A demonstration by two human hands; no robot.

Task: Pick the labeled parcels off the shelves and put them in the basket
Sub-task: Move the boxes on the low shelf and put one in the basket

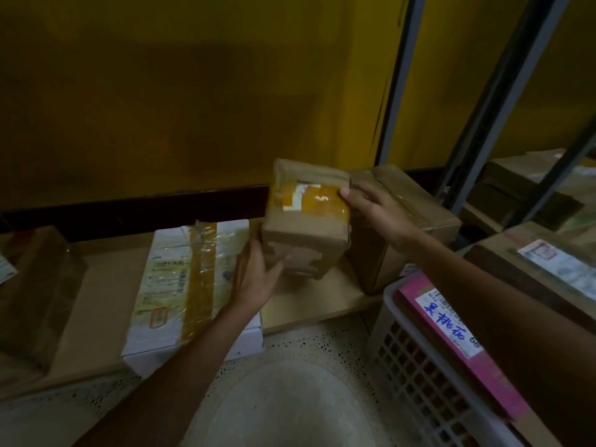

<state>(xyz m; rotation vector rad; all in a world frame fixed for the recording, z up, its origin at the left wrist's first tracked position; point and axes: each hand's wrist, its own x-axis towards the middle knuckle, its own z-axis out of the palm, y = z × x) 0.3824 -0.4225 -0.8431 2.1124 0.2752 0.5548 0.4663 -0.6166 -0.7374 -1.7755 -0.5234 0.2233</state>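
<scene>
At far left on the low shelf [96, 285] sits a brown carton [35, 285], then a white box [190, 285] w/ yellow tape & a printed label. Left hand [254, 279], fingers spread, cups the lower left side of a small taped cardboard parcel [306, 221], tilted, its near end off the shelf. Right hand [377, 214] presses its top right edge, fingers loosely curled. Just behind is a bigger cardboard box [409, 201]. Lower right, a white lattice basket [416, 359] on the speckled floor holds a pink parcel [451, 330] w/ blue handwriting on its label.
</scene>
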